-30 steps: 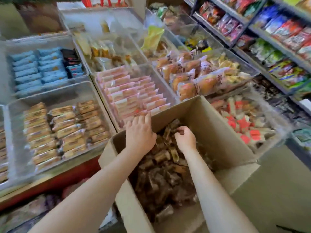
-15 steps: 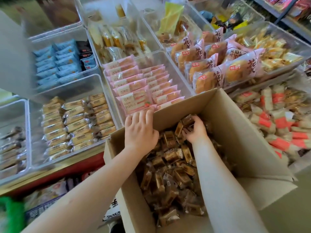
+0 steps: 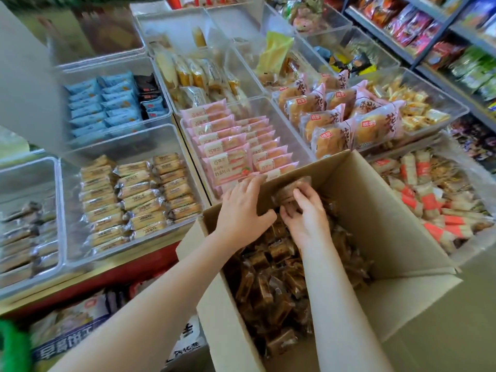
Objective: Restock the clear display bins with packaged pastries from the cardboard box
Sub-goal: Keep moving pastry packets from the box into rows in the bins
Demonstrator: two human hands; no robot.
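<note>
My right hand point(image 3: 306, 218) curls round a small stack of brown wrapped pastries point(image 3: 291, 190), lifted against the far wall of the box point(image 3: 389, 237), fingers bent over the near side of the stack. My left hand point(image 3: 241, 210) sits on the box's far-left rim, fingers lying over the edge and thumb pointing in toward the stack; whether it pinches the cardboard or only rests there I cannot tell. The rest of the pastries lie loose in the box, below and nearer me than the held stack. The stack's long axis runs roughly level, left to right, along that far wall. I judge the coming move turns on this: the bins lie beyond and left of the box, so the right hand must carry up and over the rim. The bin point(image 3: 128, 146) of tan bars, left of the box, has bare room at its back.
</note>
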